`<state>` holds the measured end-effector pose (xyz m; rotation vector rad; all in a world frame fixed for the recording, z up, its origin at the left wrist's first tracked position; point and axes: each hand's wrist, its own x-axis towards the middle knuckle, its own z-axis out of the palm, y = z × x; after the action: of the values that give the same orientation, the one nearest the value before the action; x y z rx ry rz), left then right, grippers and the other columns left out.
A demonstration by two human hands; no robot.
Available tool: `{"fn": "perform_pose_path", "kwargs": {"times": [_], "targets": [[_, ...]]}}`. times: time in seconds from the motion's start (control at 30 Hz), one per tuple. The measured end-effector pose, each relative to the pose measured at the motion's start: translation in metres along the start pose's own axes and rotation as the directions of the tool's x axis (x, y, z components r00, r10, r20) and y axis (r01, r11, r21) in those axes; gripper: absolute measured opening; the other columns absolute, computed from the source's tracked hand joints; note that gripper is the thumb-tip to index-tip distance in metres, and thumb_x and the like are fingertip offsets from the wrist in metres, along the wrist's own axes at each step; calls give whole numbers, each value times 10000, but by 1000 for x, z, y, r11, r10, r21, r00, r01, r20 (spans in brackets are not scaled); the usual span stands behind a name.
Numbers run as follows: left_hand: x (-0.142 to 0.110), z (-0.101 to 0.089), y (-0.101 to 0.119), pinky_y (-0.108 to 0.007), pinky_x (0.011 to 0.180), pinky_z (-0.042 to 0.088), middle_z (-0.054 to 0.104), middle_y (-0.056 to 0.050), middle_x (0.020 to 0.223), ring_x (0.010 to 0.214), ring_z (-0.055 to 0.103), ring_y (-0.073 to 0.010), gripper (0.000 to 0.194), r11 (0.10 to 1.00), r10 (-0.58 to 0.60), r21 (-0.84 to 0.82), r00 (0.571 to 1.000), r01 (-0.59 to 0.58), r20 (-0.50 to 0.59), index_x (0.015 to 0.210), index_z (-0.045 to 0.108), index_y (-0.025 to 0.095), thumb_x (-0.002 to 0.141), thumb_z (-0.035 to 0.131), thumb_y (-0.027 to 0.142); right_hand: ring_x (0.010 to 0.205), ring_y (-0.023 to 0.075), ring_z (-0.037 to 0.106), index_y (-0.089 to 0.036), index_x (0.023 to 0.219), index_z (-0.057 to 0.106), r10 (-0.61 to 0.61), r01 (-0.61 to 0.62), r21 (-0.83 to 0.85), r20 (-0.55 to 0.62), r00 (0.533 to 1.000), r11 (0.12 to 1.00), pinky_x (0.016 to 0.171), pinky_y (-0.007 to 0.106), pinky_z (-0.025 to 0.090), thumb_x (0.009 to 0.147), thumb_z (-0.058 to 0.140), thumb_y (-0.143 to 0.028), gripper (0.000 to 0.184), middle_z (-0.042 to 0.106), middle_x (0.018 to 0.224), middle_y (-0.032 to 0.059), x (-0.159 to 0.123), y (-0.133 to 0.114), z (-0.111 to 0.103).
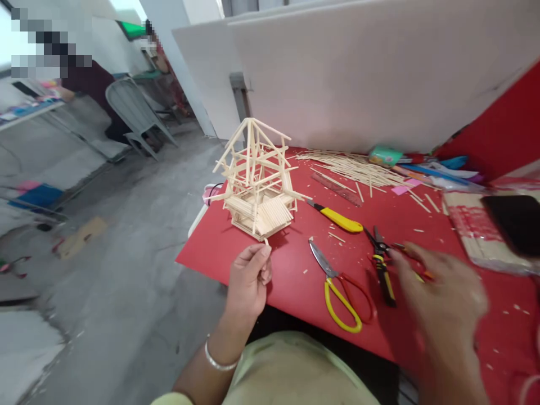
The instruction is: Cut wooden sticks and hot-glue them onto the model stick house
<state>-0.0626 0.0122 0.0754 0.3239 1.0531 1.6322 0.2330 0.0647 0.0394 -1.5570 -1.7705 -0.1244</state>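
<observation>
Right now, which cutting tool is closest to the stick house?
The yellow knife: its dark tip nearly reaches the house, while the scissors and black-and-yellow cutters lie farther away.

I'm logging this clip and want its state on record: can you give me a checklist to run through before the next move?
1. Left hand pinching a thin stick: ok.
2. Stick model standing upright on the red table: ok.
3. Right hand gripping the red-handled tool: cannot tell; the hand is blurred and partly covers it.
4. Yellow knife blade retracted: cannot tell; its tip is too unclear.
5. Scissors lying on the table, out of both hands: ok.
6. Work area free of offcuts: not ok; bits lie around the tools.
</observation>
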Motion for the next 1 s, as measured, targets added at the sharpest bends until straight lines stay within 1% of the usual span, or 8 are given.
{"fn": "perform_pose_path", "kwargs": {"times": [0.07,0.13,0.23,0.4,0.53,0.73,0.9,1.0], "targets": [[-4,1,1,-158,409,273,448,76,481,410,383,-31,209,1000,-12,-7,1000,12,8,739,642,157,719,823,259,845,213,625,-244,1033,721,-213,208,224,-4,977,952,783,379,491,858,686,-278,181,681,926,58,5,-62,8],[-8,1,2,-155,397,251,446,75,480,403,367,-27,211,999,-33,-13,999,33,13,735,639,153,726,821,261,878,184,623,-248,1069,712,-426,373,467,8,905,801,810,352,506,842,701,-197,233,687,967,48,10,-114,21],[-8,-1,6,-148,389,242,460,72,483,393,355,-17,217,998,-63,-25,998,63,11,738,649,141,722,822,271,930,182,607,-244,1162,685,-535,424,612,-2,845,668,819,346,516,844,707,-189,324,691,1021,56,15,-158,41],[-5,-10,17,-144,369,217,493,57,478,376,343,-18,240,995,-85,44,996,84,19,732,667,133,667,843,283,925,169,586,-279,1168,693,-579,436,658,0,815,614,786,324,523,858,694,-176,327,690,1002,42,18,-167,58],[-4,-14,22,-149,371,227,474,52,463,384,362,-29,204,991,-88,107,995,82,48,716,692,132,680,823,284,928,173,576,-282,1171,695,-585,450,631,7,811,632,761,305,529,855,689,-153,342,689,977,43,19,-168,53],[-5,-16,25,-169,381,282,576,-1,535,409,439,-54,206,989,-11,150,1000,8,21,762,748,134,730,745,337,905,174,582,-257,1111,712,-597,541,509,-64,800,670,785,303,538,861,627,-82,317,705,926,40,20,-178,46],[-5,-18,22,-188,400,313,651,-41,640,453,479,-72,251,989,49,134,997,-57,65,881,773,132,763,702,341,891,184,605,-224,1165,685,-530,461,525,-22,848,715,748,319,533,853,638,-89,343,697,961,64,15,-180,55],[-3,-21,18,-185,403,309,664,-41,684,462,477,-69,262,992,56,104,993,-67,108,961,767,144,788,690,326,835,171,617,-223,1091,696,-416,388,556,-82,906,735,733,327,524,845,664,-103,276,691,907,53,12,-185,65]]}}
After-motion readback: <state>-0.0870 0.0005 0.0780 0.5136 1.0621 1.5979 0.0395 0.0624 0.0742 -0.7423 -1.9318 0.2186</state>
